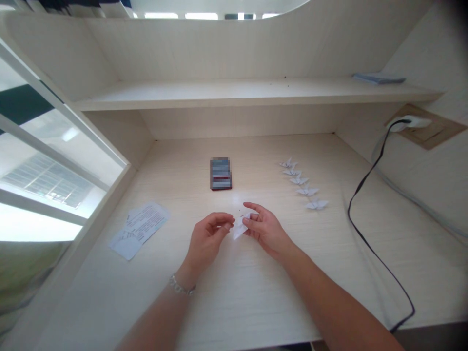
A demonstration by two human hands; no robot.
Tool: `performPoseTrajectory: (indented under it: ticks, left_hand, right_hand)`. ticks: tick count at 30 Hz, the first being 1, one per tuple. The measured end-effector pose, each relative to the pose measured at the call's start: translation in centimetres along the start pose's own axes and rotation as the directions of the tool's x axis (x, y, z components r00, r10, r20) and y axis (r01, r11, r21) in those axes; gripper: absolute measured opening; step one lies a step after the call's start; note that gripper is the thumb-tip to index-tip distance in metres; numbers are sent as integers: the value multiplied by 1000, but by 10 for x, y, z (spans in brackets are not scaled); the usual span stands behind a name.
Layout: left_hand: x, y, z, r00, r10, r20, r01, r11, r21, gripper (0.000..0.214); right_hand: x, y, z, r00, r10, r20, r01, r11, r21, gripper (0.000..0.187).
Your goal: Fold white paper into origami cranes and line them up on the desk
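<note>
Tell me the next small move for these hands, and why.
I'd probably have the left hand pinch the left edge of the small white paper: the right hand holds its right side, while the left fingertips are right by the opposite edge, though whether they touch it is unclear.

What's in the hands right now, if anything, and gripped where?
Folded white paper, pinched along its right side between thumb and fingers of the right hand. Left hand is at its left edge; contact unclear.
</note>
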State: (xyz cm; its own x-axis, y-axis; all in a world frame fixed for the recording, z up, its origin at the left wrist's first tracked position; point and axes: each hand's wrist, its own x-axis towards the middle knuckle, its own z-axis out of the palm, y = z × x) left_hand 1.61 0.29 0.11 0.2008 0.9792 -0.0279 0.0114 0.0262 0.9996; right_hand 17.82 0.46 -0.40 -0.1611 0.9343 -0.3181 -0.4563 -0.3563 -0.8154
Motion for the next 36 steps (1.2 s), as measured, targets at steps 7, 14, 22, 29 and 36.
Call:
performPoseTrajectory:
  ticks: [7,14,22,29,36]
  left_hand:
    - [-3,7,-2,978,131,163,-151,982,118,17]
    - [-1,1,-6,983,88,164,-121,971,206,12]
    - [-1,-2,-4,987,0,163,-58,934,353,19]
    - [1,-4,-4,993,-32,114,9,980,200,22]
    - [1,-4,-4,995,-72,74,59,984,170,22]
  right_hand:
    - [-8,-1,-1,974,64,218,-77,996,52,60]
    - [-2,-3,-4,990,27,141,0,982,-187,37]
    - [-3,-12,-8,968,-126,218,237,751,-617,20]
    - [1,2,-5,981,-126,146,188,790,-584,16]
    - [-1,1,-4,969,-187,164,248,759,-601,12]
